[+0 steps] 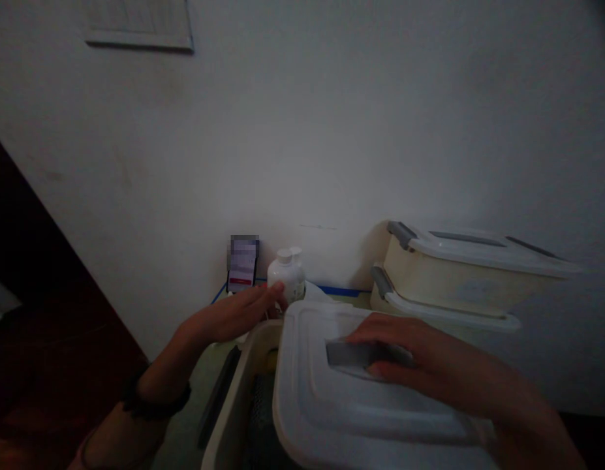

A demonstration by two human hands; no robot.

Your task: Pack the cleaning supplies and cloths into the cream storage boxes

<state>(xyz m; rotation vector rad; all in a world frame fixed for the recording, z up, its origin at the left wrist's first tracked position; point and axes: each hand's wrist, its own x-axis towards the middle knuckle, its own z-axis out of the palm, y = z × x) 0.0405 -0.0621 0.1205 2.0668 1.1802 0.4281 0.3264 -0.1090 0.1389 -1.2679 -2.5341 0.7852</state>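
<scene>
My right hand (404,356) grips the grey handle in the middle of a white plastic lid (307,405), thumb and fingers on either side of it. The lid is shifted to the right over a cream storage box (228,418), leaving the left part of the box uncovered. Dark contents show inside, one piece with a mesh-like pattern, but I cannot make out what they are. My left hand (246,307) is stretched out over the far left corner of the box, fingers extended and holding nothing visible. Just beyond its fingertips stands a white bottle (284,271).
A lit phone (242,264) leans against the wall behind my left hand. Two lidded cream boxes (444,281) with grey clasps are stacked at the back right. A grey latch (218,395) hangs outward on the near box's left side. The wall (322,130) rises close behind.
</scene>
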